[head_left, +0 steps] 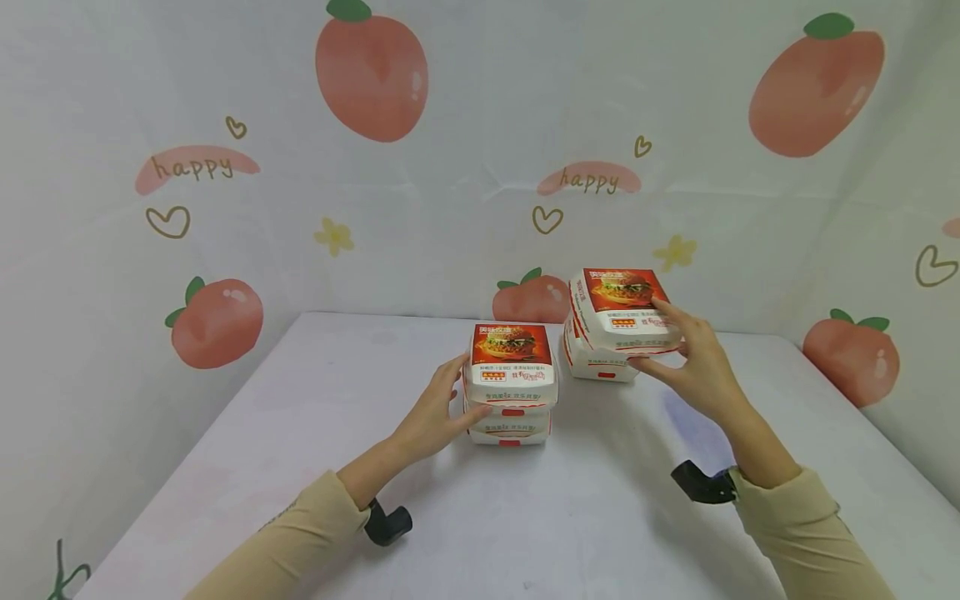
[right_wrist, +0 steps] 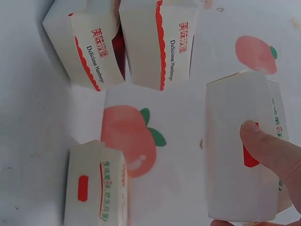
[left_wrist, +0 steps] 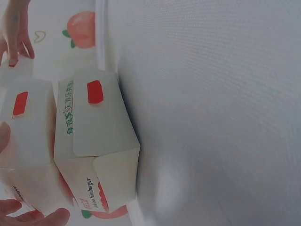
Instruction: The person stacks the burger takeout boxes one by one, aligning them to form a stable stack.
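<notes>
Two hamburger boxes are stacked at the middle of the table. My left hand [head_left: 429, 418] grips the left side of the upper box [head_left: 517, 375], thumb at its front, fingers along its side. That box sits on the lower box [left_wrist: 101, 127]. Farther back and right, my right hand [head_left: 699, 365] holds another hamburger box [head_left: 628, 312] by its right side, its thumb on the front flap in the right wrist view. The held box looks slightly tilted. Beneath it stands a fourth box [right_wrist: 96, 188], partly covered in the head view; the right wrist view shows a gap between the two.
The white table [head_left: 360, 358] ends at a pale cloth backdrop [head_left: 450, 208] printed with red fruit, hearts and the word happy. The right-hand boxes stand near the table's back edge. A dark wrist camera [head_left: 387, 525] juts out below the left sleeve, and another [head_left: 703, 483] by the right sleeve.
</notes>
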Demonstrator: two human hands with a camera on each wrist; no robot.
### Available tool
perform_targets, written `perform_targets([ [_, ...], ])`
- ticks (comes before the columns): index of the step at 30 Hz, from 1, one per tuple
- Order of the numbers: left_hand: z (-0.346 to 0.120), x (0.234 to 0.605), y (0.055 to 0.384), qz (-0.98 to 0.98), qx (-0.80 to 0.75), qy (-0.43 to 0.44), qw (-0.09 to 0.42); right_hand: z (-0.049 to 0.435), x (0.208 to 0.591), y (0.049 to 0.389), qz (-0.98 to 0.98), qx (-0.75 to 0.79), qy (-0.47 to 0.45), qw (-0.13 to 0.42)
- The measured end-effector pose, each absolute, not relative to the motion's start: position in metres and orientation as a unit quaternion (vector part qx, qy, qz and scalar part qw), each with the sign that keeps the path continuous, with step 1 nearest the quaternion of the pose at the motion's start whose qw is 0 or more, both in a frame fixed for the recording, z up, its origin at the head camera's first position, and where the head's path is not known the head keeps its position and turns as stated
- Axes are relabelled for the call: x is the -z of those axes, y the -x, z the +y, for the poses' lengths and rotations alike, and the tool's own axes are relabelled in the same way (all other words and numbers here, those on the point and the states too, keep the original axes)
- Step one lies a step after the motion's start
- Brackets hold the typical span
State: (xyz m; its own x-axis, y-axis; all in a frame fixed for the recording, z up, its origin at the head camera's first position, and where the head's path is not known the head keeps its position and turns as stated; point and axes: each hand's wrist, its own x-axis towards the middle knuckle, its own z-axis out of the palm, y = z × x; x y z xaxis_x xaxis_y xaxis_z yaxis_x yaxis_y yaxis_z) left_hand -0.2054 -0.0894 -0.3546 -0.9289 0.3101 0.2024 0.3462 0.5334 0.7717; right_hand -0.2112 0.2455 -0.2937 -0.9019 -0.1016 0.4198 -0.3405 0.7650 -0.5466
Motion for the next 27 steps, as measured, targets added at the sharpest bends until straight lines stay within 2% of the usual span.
perform_targets([
  [27,-0.090,0.357,0.206,-0.871,0.451,0.193,0.029,0.216,0.287,0.209,-0.913,-0.331,-0.145,0.190],
])
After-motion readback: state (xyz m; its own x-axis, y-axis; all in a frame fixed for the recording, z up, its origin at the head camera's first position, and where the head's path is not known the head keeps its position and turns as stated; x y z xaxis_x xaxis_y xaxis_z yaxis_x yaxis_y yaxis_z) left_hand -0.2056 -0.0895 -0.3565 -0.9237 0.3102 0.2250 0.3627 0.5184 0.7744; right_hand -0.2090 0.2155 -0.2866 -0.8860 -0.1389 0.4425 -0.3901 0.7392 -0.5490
